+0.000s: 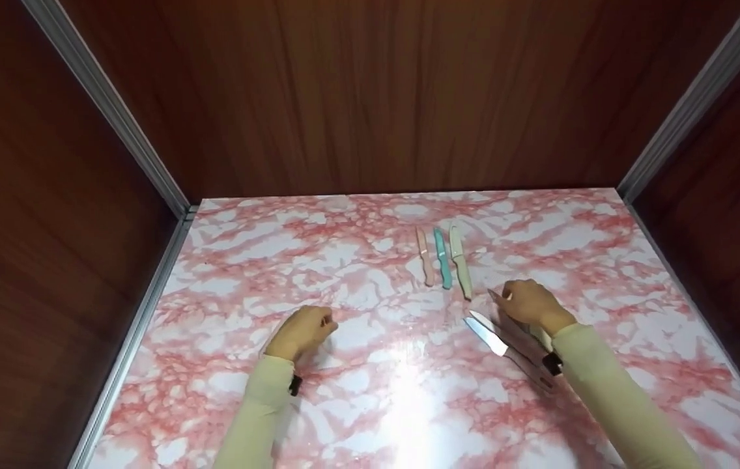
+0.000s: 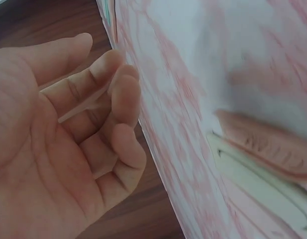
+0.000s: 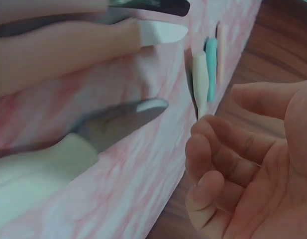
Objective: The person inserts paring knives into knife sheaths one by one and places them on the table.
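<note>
My left hand [image 1: 303, 331] hovers over the left part of the table, its fingers loosely bent and holding nothing. In the left wrist view, blurred pale green and pinkish handles [image 2: 262, 179] show beyond that hand. My right hand [image 1: 529, 304] is above several loose knives, partly covering them. Its fingers [image 3: 205, 144] are relaxed, with nothing between them. Close by are a knife with a pale green handle [image 3: 44, 172], one with a pinkish-brown handle [image 3: 68, 55] and a dark blade [image 3: 153, 6]. A shiny blade [image 1: 488, 337] points up-left in the head view.
Farther back, a pink knife [image 1: 425, 260], a teal knife [image 1: 442, 260] and a pale green knife [image 1: 460, 264] lie side by side. Brown wood-grain panels [image 1: 376, 98] with metal edge strips border the red-and-white marbled table [image 1: 266, 260] at the back and sides.
</note>
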Demonstrator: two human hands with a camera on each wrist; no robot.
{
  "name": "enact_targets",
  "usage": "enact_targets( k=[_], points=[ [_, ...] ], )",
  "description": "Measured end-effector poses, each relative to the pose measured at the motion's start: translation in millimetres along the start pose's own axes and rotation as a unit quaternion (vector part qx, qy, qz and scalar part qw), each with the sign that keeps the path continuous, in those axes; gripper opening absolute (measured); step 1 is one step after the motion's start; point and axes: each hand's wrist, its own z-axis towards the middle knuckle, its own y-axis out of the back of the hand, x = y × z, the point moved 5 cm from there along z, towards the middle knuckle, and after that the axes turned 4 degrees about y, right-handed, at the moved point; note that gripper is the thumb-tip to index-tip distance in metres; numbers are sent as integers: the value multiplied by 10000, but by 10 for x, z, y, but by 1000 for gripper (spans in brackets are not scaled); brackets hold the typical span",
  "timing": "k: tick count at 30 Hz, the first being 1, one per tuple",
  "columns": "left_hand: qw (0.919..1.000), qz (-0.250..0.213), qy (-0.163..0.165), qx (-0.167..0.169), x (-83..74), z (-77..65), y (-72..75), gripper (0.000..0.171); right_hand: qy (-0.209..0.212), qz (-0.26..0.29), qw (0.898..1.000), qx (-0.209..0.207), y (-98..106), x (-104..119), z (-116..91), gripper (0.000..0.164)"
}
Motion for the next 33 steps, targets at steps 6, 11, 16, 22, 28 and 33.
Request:
enact_targets(
  k=[6,11,16,22,28,33],
  points=[
    [9992,97,192,-346,201,13,148,16,-8,330,9995,3,38,-71,-111,35],
    [9971,65,670,-360,391,29,242,15,-262,663,9975,-18,-16,-169,-247,28],
    [9933,207,1003,-528,587,30,281,11,-362,772,9963,-88,-97,-250,-384,27],
    [9859,449,1511,-562,787,3,225,22,-443,911,9947,-153,-143,-307,-456,27],
    [9829,375,1751,-421,883,-29,160,17,-417,830,9954,-212,-142,-303,-491,26],
    [9816,473,1705,-718,903,-68,194,13,-347,805,9957,-287,-158,-277,-515,22]
  ],
)
